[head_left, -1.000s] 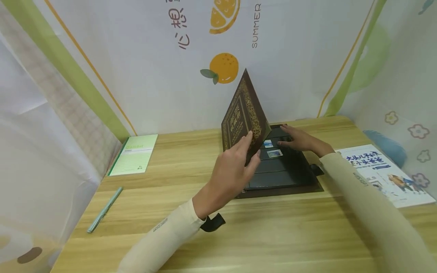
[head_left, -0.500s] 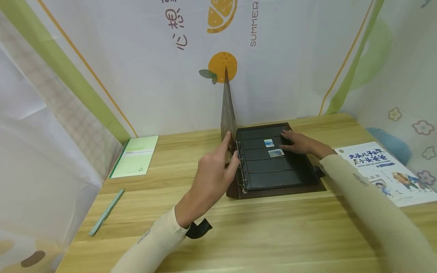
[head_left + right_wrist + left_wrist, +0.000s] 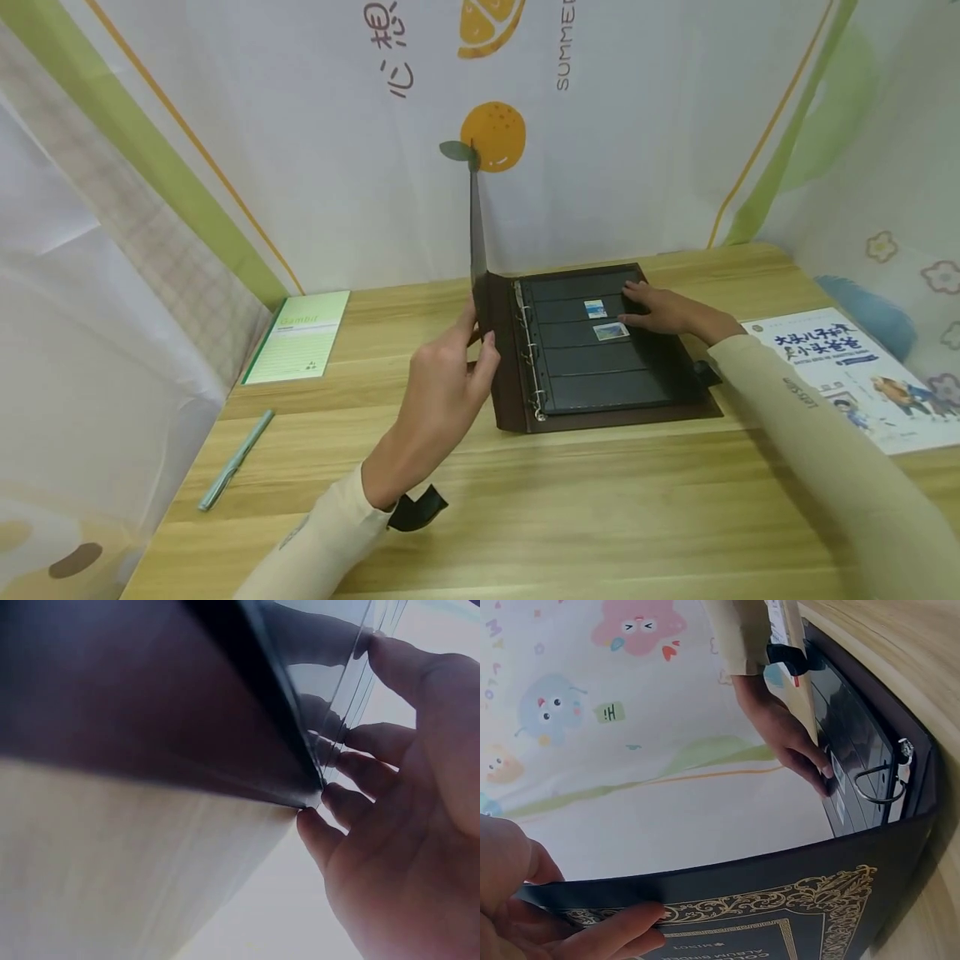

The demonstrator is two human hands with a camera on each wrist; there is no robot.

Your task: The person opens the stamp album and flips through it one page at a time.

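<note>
A brown ring-binder album [image 3: 600,412] lies on the wooden desk with its front cover [image 3: 476,225] standing upright. My left hand [image 3: 450,375] grips that cover's lower edge, thumb and fingers pinching it; the left wrist view shows the cover's gold-patterned face [image 3: 795,915] and my fingers [image 3: 615,930] on it. The black stock page [image 3: 600,367] carries two small stamps [image 3: 611,332]. My right hand [image 3: 660,308] rests flat on the page's upper right, fingers extended. In the right wrist view the fingers [image 3: 360,750] touch the clear strips at the page's edge.
A green notepad [image 3: 298,337] lies at the far left of the desk, with a pale green pen [image 3: 236,460] nearer me. A picture book [image 3: 847,375] lies at the right. Printed cloth walls close in the back and both sides.
My left hand has swung the album cover from leaning over the pages to upright, moving leftward. The page and its two stamps came into full view. My right hand stayed on the page.
</note>
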